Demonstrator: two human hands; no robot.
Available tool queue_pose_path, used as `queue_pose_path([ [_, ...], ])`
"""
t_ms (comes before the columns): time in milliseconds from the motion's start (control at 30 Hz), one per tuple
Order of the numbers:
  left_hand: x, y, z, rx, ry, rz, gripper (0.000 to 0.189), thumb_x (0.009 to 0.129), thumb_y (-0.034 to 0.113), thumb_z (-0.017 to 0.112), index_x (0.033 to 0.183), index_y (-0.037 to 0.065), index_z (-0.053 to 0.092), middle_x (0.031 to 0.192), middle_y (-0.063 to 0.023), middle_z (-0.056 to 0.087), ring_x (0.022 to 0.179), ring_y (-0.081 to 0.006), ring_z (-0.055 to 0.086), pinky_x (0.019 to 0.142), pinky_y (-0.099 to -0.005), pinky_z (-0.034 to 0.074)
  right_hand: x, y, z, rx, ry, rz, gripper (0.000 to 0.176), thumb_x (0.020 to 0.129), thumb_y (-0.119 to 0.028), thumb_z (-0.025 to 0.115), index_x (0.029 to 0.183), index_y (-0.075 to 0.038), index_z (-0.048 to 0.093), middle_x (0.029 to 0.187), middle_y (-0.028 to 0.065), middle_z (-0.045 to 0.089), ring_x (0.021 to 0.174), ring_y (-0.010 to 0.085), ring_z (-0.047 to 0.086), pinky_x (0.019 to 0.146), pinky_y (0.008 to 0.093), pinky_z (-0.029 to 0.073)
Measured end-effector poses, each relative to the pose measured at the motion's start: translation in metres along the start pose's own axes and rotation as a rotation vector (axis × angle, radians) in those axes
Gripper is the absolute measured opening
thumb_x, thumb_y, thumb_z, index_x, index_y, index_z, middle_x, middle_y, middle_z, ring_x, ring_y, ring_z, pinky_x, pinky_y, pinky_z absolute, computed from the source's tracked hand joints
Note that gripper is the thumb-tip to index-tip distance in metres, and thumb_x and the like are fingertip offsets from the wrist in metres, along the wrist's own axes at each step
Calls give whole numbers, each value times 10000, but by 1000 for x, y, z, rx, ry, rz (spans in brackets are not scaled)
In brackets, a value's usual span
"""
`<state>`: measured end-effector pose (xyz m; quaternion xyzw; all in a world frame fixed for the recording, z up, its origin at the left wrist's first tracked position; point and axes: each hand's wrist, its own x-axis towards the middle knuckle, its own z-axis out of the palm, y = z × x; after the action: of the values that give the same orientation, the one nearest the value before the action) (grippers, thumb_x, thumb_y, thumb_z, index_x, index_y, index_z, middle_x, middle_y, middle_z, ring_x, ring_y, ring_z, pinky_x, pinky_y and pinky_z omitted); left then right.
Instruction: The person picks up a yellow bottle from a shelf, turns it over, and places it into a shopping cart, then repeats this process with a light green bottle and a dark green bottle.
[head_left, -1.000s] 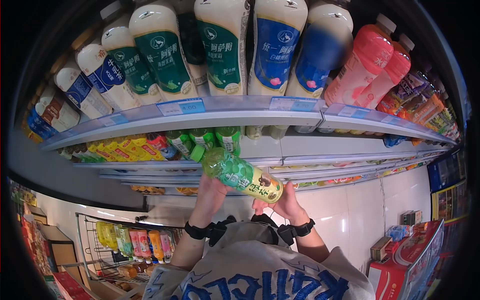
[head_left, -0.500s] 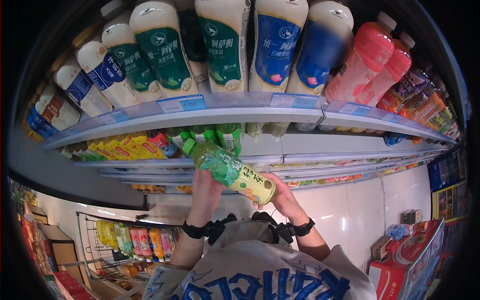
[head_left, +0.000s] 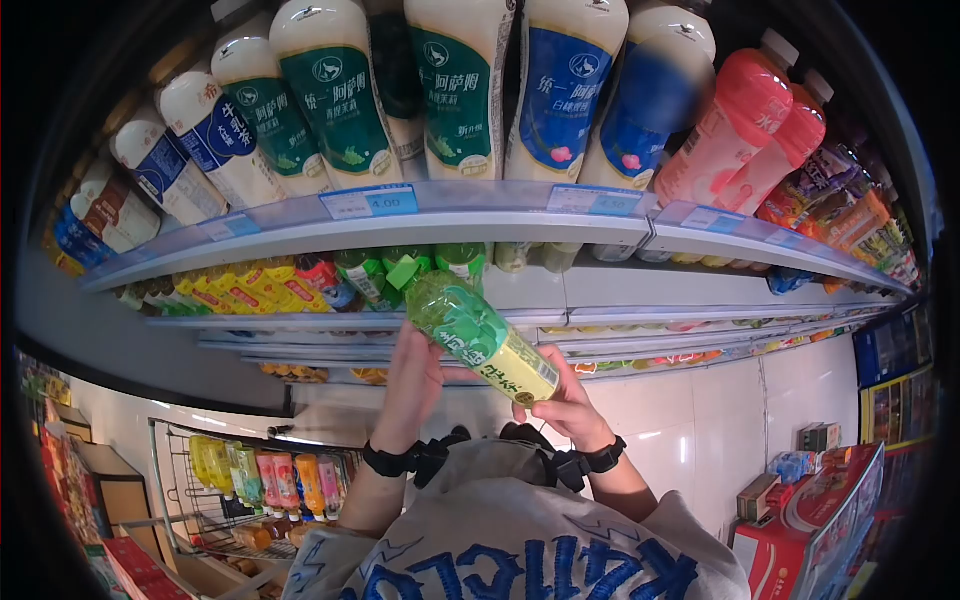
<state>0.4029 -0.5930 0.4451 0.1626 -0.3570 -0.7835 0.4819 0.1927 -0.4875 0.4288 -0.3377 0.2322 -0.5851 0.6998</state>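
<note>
A green tea bottle (head_left: 485, 340) with a green cap and a green-and-yellow label lies slantwise between my hands, in front of the shelves. Its cap end points up and left, its base down and right. My right hand (head_left: 572, 408) is closed round the base end, thumb and fingers on either side. On the upper body rests my left hand (head_left: 412, 372), its fingers curled partly behind the bottle and partly hidden. Behind the cap stand similar green-capped bottles (head_left: 460, 262) on the shelf below the top one.
Large milk tea bottles (head_left: 335, 100) and pink bottles (head_left: 722, 125) line the top shelf, whose price-tag edge (head_left: 480, 215) juts out above my hands. A wire cart (head_left: 180, 490) with several drinks stands at lower left. Red boxes (head_left: 810, 530) are stacked at lower right.
The tea bottle has turned about its long axis, so its label shows a different side. It has shifted slightly right. Both hands stay on it.
</note>
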Motion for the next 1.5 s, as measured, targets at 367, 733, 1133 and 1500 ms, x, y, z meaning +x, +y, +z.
queue_pose_path([
  [367, -6, -12, -12, -130, -21, 11, 485, 1024, 357, 469, 1415, 95, 351, 1342, -83, 518, 1213, -247, 543, 909, -440, 523, 1, 17, -25, 180, -114, 222, 713, 894, -391, 673, 1439, -72, 343, 1208, 153, 560, 927, 255, 644, 741, 357, 544],
  [733, -6, -18, -8, -210, -128, 75, 574, 985, 397, 543, 1428, 89, 348, 1362, -66, 498, 1235, -220, 517, 989, -417, 465, 7, 0, 10, -314, 97, -29, 744, 786, -9, 776, 1397, -89, 361, 1309, 72, 498, 1212, 187, 507, 954, 351, 473],
  [1133, -5, -5, 2, 89, -173, -11, 801, 865, 578, 633, 1414, 59, 365, 1294, -167, 556, 1217, -307, 545, 1027, -448, 438, 11, 0, 17, -633, -180, 196, 843, 748, -112, 845, 1439, -31, 370, 1323, 50, 497, 1212, 129, 457, 1048, 320, 369],
  [1500, 4, 6, 30, 381, -412, 129, 697, 746, 115, 826, 1297, 98, 399, 1406, -169, 447, 1300, -247, 445, 1072, -402, 362, 14, 28, -10, -757, -64, 71, 892, 768, -113, 817, 1474, -26, 278, 1399, 107, 445, 1306, 180, 414, 1083, 344, 347],
])
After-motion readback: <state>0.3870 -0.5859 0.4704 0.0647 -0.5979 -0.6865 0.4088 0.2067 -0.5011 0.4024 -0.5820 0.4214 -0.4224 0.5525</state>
